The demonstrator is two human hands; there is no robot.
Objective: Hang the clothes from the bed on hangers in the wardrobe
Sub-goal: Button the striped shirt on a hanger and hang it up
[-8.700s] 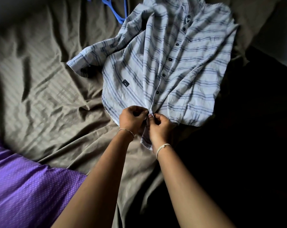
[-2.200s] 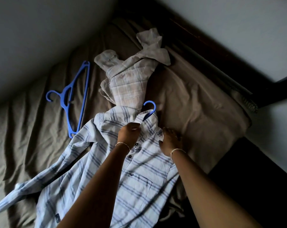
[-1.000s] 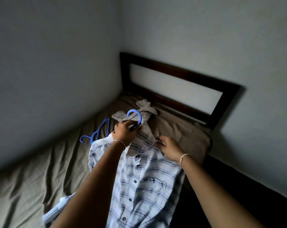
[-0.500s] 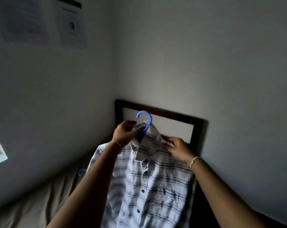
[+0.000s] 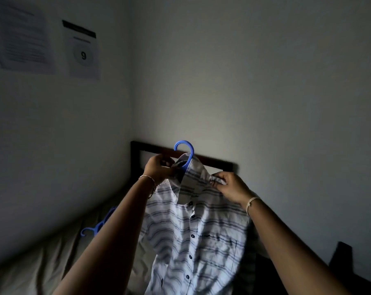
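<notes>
A white shirt with blue stripes (image 5: 199, 237) hangs in the air in front of me on a blue hanger (image 5: 187, 153), whose hook sticks up out of the collar. My left hand (image 5: 159, 169) grips the collar and the hanger's neck at the top. My right hand (image 5: 229, 186) pinches the right side of the collar. The shirt is buttoned down the front and its lower part drops out of view. The wardrobe is not in sight.
A second blue hanger (image 5: 97, 224) lies on the olive bed sheet (image 5: 31, 262) at the lower left. A dark wooden headboard (image 5: 214, 162) stands behind the shirt in the room's corner. Two paper sheets (image 5: 82, 50) are stuck on the left wall.
I have raised the shirt on its hanger off the bed and hold it up before the headboard. My view has tilted up from the bed to the wall.
</notes>
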